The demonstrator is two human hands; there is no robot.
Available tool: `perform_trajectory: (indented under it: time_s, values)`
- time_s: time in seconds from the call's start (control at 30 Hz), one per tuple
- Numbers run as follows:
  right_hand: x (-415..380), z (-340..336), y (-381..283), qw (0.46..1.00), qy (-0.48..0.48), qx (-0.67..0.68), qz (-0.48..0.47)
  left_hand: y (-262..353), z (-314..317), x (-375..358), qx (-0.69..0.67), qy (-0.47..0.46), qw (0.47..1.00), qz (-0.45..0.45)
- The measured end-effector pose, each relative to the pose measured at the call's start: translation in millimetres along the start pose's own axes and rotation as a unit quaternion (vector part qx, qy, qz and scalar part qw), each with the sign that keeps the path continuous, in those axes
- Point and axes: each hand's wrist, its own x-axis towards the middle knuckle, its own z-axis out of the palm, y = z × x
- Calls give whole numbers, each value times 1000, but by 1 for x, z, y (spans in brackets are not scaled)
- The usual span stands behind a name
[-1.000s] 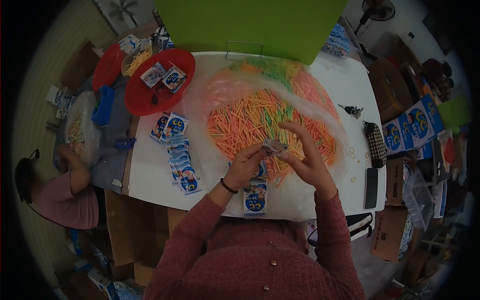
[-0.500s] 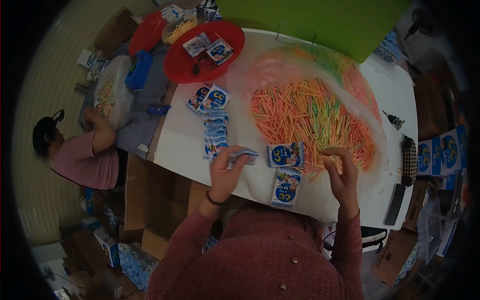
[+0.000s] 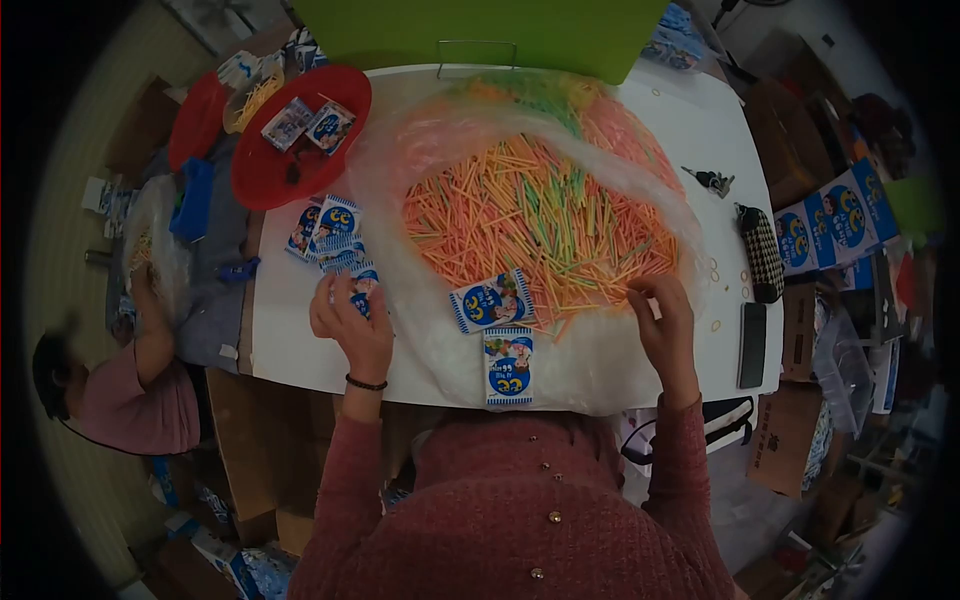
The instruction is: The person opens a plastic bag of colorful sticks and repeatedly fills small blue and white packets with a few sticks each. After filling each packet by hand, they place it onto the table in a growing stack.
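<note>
My left hand (image 3: 352, 322) is at the near end of an overlapping row of blue-and-white printed packets (image 3: 343, 250), its fingers closed around a packet (image 3: 363, 292); part of that packet is hidden. Over the near right edge of a heap of thin coloured sticks (image 3: 540, 210), my right hand (image 3: 667, 325) has its fingers curled and the thumb apart, and I see nothing between them. The sticks lie in a large clear plastic bag (image 3: 440, 345). Between my hands, one packet (image 3: 492, 300) lies tilted against the sticks, and another packet (image 3: 509, 366) lies just below it.
A red basin (image 3: 255, 165) with packets stands at the back left. Keys (image 3: 712, 181), a checked pouch (image 3: 760, 255), a dark phone-like slab (image 3: 752, 345) and rubber bands lie on the right of the white table (image 3: 285, 340). A co-worker (image 3: 140, 395) sits at the left.
My left hand has carried its packet onto the row at the left. My right hand stays by the sticks, fingers curled. The view has shifted, so the table sits further left.
</note>
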Motion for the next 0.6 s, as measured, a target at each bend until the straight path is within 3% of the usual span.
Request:
perform_trajectory:
  time_s: [0.03,0.1,0.23,0.3,0.37,0.43,0.53,0.6]
  values:
    - [0,2,1,1000,1,-3,2,12,-4,2,-29,-40,997,59]
    - [8,17,1,990,3,-110,-92,45,-5,10,-90,-147,972,160]
    - [32,48,-5,975,3,-172,-143,89,20,13,-151,-248,946,143]
    - [39,62,3,969,-36,-222,-107,90,27,17,-163,-277,936,143]
    - [37,68,10,959,-56,-261,-90,90,24,25,-151,-372,910,103]
    - [32,73,17,948,-80,-300,-76,89,24,25,-163,-336,920,117]
    - [27,73,23,949,-38,-294,-110,79,28,24,-202,-281,929,129]
    - [26,70,28,972,25,-195,-132,74,31,24,-227,-264,929,127]
